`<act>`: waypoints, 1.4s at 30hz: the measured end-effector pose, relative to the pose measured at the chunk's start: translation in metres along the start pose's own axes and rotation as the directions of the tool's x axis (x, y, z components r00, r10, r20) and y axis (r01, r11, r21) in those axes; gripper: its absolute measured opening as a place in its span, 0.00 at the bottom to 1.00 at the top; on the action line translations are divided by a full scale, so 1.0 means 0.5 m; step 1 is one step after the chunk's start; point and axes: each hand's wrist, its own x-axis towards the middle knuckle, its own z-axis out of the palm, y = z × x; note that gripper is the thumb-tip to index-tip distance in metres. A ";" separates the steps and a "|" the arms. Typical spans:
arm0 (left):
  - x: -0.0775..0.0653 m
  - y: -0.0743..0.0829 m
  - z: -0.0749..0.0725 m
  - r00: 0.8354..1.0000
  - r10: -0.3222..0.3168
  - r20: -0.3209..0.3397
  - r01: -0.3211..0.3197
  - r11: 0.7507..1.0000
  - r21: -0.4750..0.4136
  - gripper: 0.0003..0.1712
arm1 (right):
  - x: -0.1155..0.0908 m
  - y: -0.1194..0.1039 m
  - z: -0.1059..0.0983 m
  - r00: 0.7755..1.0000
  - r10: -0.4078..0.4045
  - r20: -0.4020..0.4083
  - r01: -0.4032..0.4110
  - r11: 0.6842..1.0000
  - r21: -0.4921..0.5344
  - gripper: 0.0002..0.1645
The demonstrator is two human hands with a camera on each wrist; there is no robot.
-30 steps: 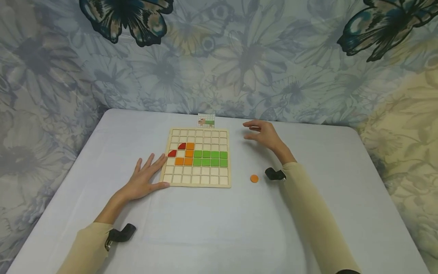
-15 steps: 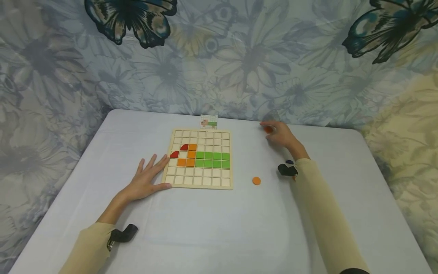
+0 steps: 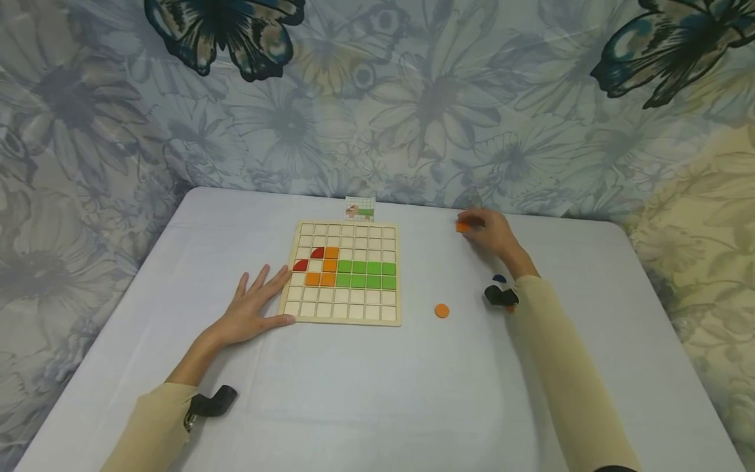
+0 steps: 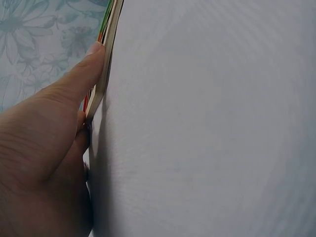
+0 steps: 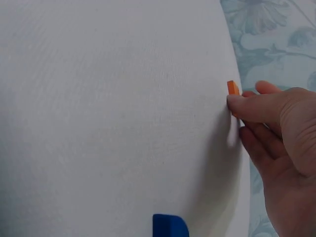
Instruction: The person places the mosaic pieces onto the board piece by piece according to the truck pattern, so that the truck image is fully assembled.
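A light wooden grid board (image 3: 339, 314) lies on the table, holding green squares (image 3: 367, 274), orange squares (image 3: 329, 265) and two red quarter-round pieces (image 3: 300, 265). My left hand (image 3: 250, 314) lies spread at the board's left side, thumb and fingertips touching its edge; the left wrist view shows the thumb against the board's edge. Near the table's back edge, my right hand (image 3: 492, 233) pinches an orange square tile (image 5: 233, 88) between thumb and fingers. Part of that tile is hidden by the fingertips.
An orange disc (image 3: 442, 311) lies right of the board. A blue piece (image 5: 169, 225) lies near the right wrist, with a partly hidden orange piece (image 3: 510, 309) by the sleeve. A small pattern card (image 3: 360, 208) leans behind the board, and a patterned cloth wall rises at the back.
My right hand has moved right and back from beside the board and now holds the orange tile. My left hand has stayed at the board's edge.
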 end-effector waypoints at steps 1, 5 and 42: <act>0.000 0.000 0.000 1.000 0.000 0.000 0.000 1.000 0.000 0.57 | -0.003 0.001 0.000 1.000 0.005 -0.009 -0.005 1.000 0.009 0.22; 0.000 -0.001 0.001 1.000 0.005 0.000 -0.005 1.000 -0.005 0.57 | -0.012 0.002 0.000 1.000 0.003 -0.024 -0.003 0.999 0.034 0.22; -0.002 0.008 -0.007 1.000 0.025 -0.006 -0.025 1.000 -0.003 0.55 | -0.062 -0.073 0.020 0.993 -0.111 0.023 0.112 0.994 -0.009 0.21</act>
